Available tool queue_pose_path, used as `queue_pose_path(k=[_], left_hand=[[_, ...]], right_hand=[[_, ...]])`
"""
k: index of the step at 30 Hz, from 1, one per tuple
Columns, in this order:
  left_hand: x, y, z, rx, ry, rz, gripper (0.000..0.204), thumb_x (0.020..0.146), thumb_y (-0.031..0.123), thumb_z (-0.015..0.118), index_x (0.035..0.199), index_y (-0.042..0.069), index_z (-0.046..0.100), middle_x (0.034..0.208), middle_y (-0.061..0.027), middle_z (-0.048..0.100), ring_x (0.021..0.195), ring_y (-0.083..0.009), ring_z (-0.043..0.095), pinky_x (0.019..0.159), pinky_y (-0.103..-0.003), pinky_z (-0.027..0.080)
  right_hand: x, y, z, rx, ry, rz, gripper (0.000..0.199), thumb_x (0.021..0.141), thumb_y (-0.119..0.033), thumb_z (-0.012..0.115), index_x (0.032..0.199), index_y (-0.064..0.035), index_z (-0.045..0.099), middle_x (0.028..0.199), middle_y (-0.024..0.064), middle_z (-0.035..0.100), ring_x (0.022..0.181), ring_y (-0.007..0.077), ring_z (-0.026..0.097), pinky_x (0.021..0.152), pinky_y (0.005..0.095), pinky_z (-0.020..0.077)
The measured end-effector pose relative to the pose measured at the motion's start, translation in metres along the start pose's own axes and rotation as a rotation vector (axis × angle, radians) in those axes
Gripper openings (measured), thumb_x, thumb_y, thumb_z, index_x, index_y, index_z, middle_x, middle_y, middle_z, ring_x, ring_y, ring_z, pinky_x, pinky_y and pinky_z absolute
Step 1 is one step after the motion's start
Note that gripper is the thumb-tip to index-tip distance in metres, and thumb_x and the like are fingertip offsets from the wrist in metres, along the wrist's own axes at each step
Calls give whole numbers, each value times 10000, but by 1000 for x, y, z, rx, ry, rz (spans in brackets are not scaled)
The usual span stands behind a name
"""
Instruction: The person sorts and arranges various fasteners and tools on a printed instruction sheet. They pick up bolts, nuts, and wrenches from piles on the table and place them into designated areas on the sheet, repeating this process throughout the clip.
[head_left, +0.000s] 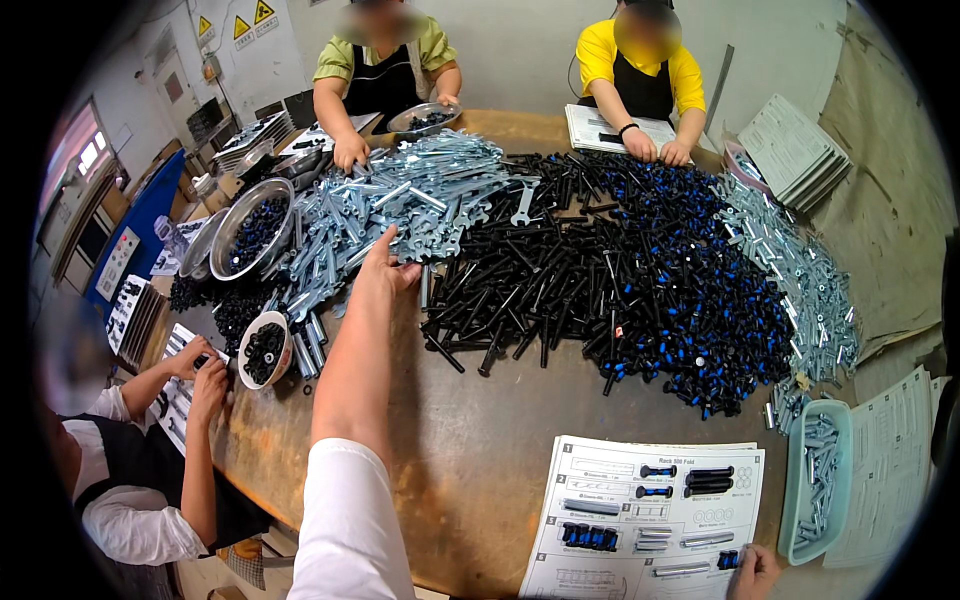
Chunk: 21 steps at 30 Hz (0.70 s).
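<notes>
My left hand [384,264] reaches across the table to the near edge of a heap of silvery flat wrenches and metal tubes [400,190]. Its fingers and thumb are apart, with the fingertips at the heap's edge; nothing shows in its grasp. Low on the right, my right hand [757,572] has its fingers curled at the edge of a printed picture sheet [600,500]; what they hold, if anything, is hidden. Black bolts, some with blue bands, and silvery tubes lie in rows on that sheet. Beside my left hand spreads a pile of black bolts [520,280].
Blue-banded bolts [690,300] and short silvery sleeves [800,270] are heaped at the right. A pale green bin [797,500] holds more tubes. On the left stand a bowl of black rings [287,345] and a metal bowl [222,245]. Three co-workers sit around the table.
</notes>
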<state>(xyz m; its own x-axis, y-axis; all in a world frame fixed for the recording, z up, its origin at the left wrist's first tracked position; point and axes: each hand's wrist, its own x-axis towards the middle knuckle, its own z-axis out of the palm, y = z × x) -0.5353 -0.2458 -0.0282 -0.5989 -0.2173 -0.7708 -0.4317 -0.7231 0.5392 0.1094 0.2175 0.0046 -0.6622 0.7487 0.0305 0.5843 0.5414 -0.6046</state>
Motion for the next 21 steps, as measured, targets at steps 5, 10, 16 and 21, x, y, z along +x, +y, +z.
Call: queue_pose_path(k=[5, 10, 16, 21], left_hand=[[27, -7, 1, -7, -139, 206, 390, 790, 334, 824, 1094, 175, 640, 1051, -8, 655, 966, -249, 615, 781, -421, 512], [28, -1, 5, 173, -2, 150, 506, 747, 355, 862, 1158, 189, 617, 1050, -58, 631, 955, -268, 582, 815, -436, 487], [36, -4, 10, 304, -163, 250, 510, 762, 335, 842, 1188, 177, 611, 1075, -71, 652, 935, -273, 597, 853, -437, 468], [106, 1, 15, -61, -158, 472, 428, 740, -19, 799, 1113, -15, 590, 1016, -180, 674, 798, -351, 695, 635, -494, 601]], right_hand=[[1, 2, 1, -26, -8, -27, 205, 926, -188, 632, 989, -15, 723, 912, 147, 710, 856, 276, 673, 813, 374, 528], [1, 23, 3, -62, 91, 39, 213, 925, -195, 647, 1001, -13, 725, 931, 169, 713, 879, 288, 676, 825, 389, 527], [3, 75, 8, 71, 121, 67, 233, 930, -197, 647, 1035, -3, 722, 962, 178, 717, 907, 281, 678, 843, 395, 524], [15, 61, 12, 9, 70, 115, 249, 941, -216, 638, 1061, -12, 719, 1033, 197, 710, 944, 293, 671, 862, 394, 517]])
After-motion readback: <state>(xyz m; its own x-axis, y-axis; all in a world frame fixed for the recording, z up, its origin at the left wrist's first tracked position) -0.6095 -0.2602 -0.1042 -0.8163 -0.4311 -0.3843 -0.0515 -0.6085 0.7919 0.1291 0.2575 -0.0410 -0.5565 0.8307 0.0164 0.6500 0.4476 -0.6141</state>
